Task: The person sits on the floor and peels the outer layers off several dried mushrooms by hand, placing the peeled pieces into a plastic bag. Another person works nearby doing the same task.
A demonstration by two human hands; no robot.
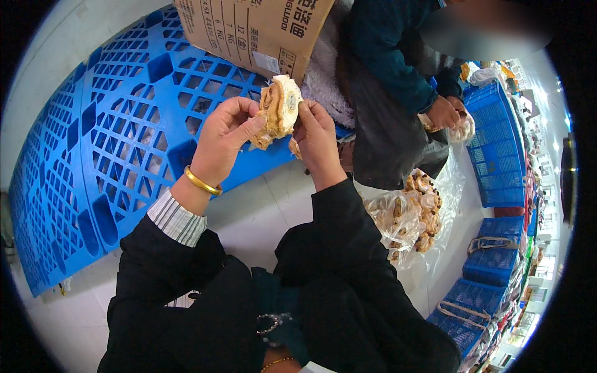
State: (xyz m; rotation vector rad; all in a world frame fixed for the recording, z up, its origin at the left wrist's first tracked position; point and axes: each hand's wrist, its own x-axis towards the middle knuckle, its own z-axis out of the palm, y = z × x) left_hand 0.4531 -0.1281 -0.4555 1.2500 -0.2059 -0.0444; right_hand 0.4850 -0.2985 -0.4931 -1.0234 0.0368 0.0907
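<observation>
Between my two hands, in front of a cardboard box, is a tan, fuzzy plush piece (275, 112). Its right side is cream, flat and rounded, with a small grey mark, and loose threads stick out at the top. My left hand (225, 129) pinches the tan side between thumb and fingers; a gold bangle circles that wrist. The fingers of my right hand (319, 138) are closed on the cream edge. Below the right fingers a bit of similar tan material (295, 148) shows, partly hidden by the hand.
A blue plastic pallet (127, 133) fills the left, with the cardboard box (249, 31) at its far end. On the right a seated person (388, 68) handles a tan piece. Brown pieces (426, 208) lie in clear plastic on the pale floor. Blue crates (494, 146) line the far right.
</observation>
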